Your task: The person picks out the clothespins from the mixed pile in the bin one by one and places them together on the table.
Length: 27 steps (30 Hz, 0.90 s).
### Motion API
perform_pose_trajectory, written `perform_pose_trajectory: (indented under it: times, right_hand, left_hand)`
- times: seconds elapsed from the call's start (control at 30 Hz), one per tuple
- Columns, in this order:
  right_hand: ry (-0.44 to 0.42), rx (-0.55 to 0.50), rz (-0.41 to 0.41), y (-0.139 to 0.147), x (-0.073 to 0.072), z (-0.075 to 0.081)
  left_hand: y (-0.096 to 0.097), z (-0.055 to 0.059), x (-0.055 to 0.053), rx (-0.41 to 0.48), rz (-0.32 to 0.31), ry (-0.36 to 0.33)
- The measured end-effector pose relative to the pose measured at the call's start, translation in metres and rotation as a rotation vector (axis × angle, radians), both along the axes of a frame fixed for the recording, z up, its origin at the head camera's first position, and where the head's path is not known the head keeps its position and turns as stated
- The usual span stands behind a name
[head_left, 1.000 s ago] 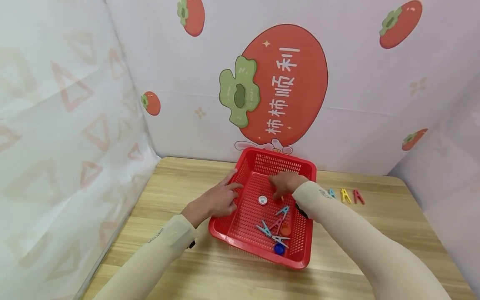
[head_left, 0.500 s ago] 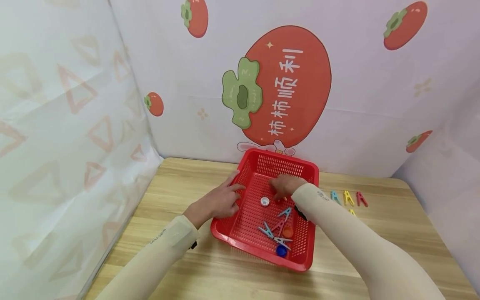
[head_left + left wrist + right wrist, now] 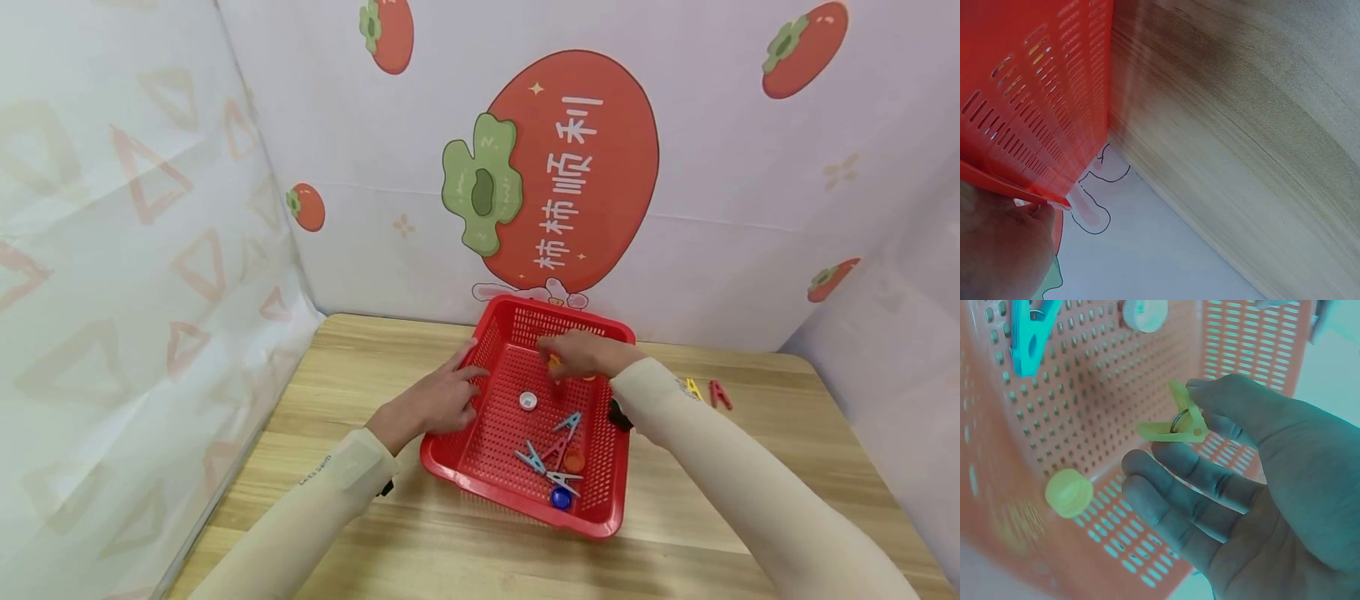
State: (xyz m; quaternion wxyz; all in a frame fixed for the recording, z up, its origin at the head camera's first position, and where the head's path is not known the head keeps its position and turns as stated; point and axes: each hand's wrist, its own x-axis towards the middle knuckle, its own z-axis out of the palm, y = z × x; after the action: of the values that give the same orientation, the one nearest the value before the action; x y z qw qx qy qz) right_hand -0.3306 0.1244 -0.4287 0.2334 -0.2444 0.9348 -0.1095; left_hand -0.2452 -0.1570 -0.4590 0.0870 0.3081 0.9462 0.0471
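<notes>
Right hand [image 3: 581, 353] inside the red basket [image 3: 600, 527], toward its far right corner, pinching the yellow clothespin [image 3: 1192, 420] between thumb and index finger, other fingers loosely extended. Clothespin sits right at the fingertips, its two arms spread; whether it touches the basket floor, can't tell. Left hand [image 3: 438, 400] grips the rim at the basket's left edge, fingers over the rim, thumb on the outside per the left wrist view; the yellow clothespin is well apart from it, across the basket.

Basket stands slightly turned on the wooden worktop [image 3: 360, 350], its far edge near the worktop's far edge. Near the right hand: yellow cap [image 3: 1069, 492], at the foot of the basket wall. White cap [image 3: 528, 401] lies on the floor between the two hands.

Toward the near right corner, a loose cluster: upper light blue clothespin [image 3: 572, 421], pink clothespin [image 3: 557, 452], lower light blue clothespin [image 3: 535, 461], pale grey clothespin [image 3: 562, 480], orange cap [image 3: 574, 460], dark blue cap [image 3: 561, 498] closest to the corner.

Outside the basket, beyond the right sleeve [image 3: 648, 400], second yellow clothespin [image 3: 693, 387] and red clothespin [image 3: 717, 390] lie side by side near the worktop's far edge, right part.
</notes>
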Motion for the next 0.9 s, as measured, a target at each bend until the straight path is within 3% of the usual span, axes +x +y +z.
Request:
perform_pose_trajectory:
  times: [0.1, 0.2, 0.47, 0.63, 0.9]
  right_hand:
    - [0.016, -0.037, 0.037, 0.008, 0.005, 0.008]
    - [0.042, -0.055, 0.057, 0.015, 0.018, 0.029]
    - [0.177, -0.099, 0.135, 0.049, 0.037, 0.058]
    - [0.185, -0.125, 0.095, 0.074, 0.048, 0.067]
    - [0.196, -0.111, 0.038, 0.112, 0.064, 0.068]
  left_hand:
    - [0.001, 0.000, 0.000, 0.001, 0.004, -0.004]
    - [0.001, -0.001, -0.001, 0.006, -0.003, -0.003]
    - [0.001, -0.001, -0.001, 0.012, -0.011, 0.011]
    - [0.001, -0.001, 0.000, 0.023, -0.003, 0.005]
    - [0.000, -0.004, 0.000, 0.014, 0.011, 0.006]
